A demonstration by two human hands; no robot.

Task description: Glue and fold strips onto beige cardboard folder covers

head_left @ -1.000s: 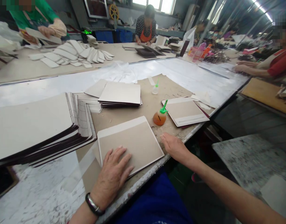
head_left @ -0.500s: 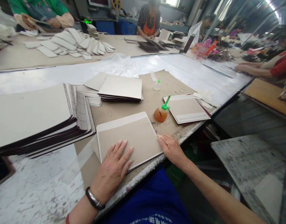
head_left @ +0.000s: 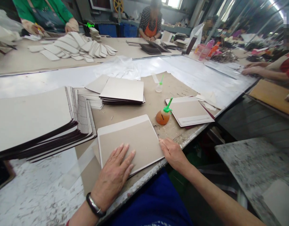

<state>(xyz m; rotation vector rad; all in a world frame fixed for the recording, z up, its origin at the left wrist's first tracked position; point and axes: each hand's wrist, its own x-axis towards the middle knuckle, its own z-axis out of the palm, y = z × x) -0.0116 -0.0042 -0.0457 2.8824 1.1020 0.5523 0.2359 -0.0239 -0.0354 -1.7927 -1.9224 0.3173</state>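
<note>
The panel point(head_left: 144, 135) is judged light and fairly stiff, with little slip expected; it is best taken by its edges at nine and three o'clock; it is laid flat near the table edge point(head_left: 156, 168), at eight o'clock from the orange bottle point(head_left: 162, 117); its face is grey-brown, with a pale band along the eleven-o'clock side; the left hand point(head_left: 113, 177) is spread open at seven o'clock; the right hand point(head_left: 174, 153) is curled at three o'clock; its grip cannot be told.
</note>
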